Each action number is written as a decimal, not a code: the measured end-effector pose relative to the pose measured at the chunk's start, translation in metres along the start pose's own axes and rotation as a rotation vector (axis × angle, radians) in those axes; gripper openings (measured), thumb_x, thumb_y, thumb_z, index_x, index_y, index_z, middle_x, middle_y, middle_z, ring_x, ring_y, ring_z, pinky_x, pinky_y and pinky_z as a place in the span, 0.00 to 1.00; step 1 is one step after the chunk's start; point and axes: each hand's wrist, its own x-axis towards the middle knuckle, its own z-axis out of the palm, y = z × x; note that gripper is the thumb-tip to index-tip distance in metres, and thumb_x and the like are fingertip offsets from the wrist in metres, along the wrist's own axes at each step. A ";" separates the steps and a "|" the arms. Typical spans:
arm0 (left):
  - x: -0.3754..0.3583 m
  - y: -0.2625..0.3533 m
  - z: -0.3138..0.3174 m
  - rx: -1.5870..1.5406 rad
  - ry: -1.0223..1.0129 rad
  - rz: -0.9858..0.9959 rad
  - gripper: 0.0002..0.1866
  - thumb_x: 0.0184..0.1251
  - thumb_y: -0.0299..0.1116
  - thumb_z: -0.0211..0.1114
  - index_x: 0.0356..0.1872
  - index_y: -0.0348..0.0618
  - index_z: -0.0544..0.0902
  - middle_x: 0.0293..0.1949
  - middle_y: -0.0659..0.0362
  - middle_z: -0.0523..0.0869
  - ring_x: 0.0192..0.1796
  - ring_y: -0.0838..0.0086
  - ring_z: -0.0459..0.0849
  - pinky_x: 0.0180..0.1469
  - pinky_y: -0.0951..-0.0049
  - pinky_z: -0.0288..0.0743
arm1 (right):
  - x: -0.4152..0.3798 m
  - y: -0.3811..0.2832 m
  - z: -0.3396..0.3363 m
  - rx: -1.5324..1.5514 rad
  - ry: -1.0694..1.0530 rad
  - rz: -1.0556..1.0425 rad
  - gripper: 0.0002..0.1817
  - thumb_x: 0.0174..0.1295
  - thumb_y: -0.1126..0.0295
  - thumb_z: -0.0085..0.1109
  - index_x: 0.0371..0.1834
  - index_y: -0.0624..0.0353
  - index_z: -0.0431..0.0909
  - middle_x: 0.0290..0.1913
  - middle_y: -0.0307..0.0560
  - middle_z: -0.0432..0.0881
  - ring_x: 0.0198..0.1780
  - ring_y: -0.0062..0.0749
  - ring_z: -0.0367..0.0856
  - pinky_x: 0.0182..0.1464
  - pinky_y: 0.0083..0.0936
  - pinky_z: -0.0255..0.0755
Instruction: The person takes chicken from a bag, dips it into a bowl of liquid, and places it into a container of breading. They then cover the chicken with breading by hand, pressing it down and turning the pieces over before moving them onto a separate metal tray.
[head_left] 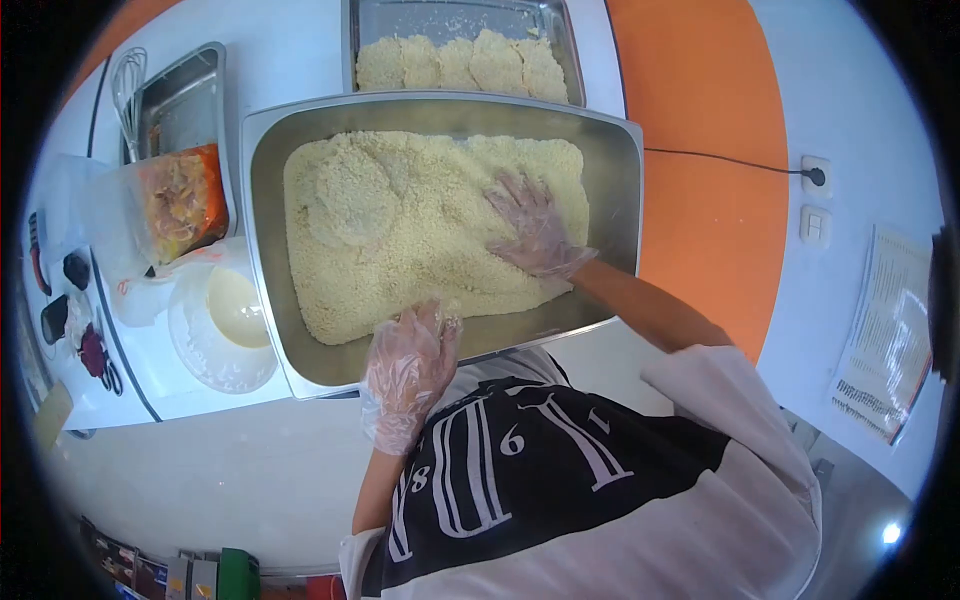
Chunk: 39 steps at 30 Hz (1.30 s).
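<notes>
A deep steel pan [262, 240] holds a thick bed of pale yellow breadcrumbs [400, 265]. In its far left part lies a flat, rounded piece coated in crumbs [350, 205]. My right hand [535, 228], in a clear plastic glove, rests on the crumbs at the right with fingers spread and nothing held. My left hand [408, 365], gloved too, reaches over the near rim. Its fingers are slightly bent and their tips touch the crumbs, with some crumbs stuck to the glove. I see nothing held in it.
Behind the pan, a steel tray [350, 45] carries several breaded pieces [470, 65]. To the left stand a bowl of pale batter [238, 308], a bag of raw meat pieces [180, 200], a metal tray [185, 115] and a whisk [130, 95]. A plugged-in cord [730, 160] runs rightward.
</notes>
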 end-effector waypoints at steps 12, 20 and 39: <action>0.012 0.003 0.004 0.040 0.024 -0.005 0.18 0.77 0.42 0.70 0.58 0.42 0.90 0.47 0.47 0.90 0.43 0.51 0.89 0.47 0.52 0.83 | 0.014 -0.015 -0.009 0.066 0.027 0.179 0.54 0.66 0.35 0.67 0.89 0.53 0.61 0.91 0.60 0.52 0.91 0.66 0.44 0.89 0.66 0.36; 0.010 0.008 0.008 0.078 -0.005 -0.116 0.19 0.76 0.42 0.70 0.61 0.43 0.89 0.49 0.47 0.90 0.46 0.50 0.88 0.50 0.52 0.82 | 0.057 -0.014 0.019 -0.026 0.103 0.080 0.50 0.70 0.32 0.62 0.87 0.51 0.65 0.89 0.66 0.55 0.88 0.72 0.52 0.85 0.73 0.42; 0.037 0.038 0.012 -0.101 -0.113 -0.303 0.25 0.82 0.46 0.66 0.71 0.44 0.84 0.69 0.41 0.84 0.72 0.44 0.80 0.76 0.49 0.71 | 0.000 0.018 0.024 0.071 0.208 -0.025 0.44 0.75 0.35 0.56 0.85 0.53 0.70 0.86 0.65 0.63 0.87 0.67 0.59 0.86 0.69 0.45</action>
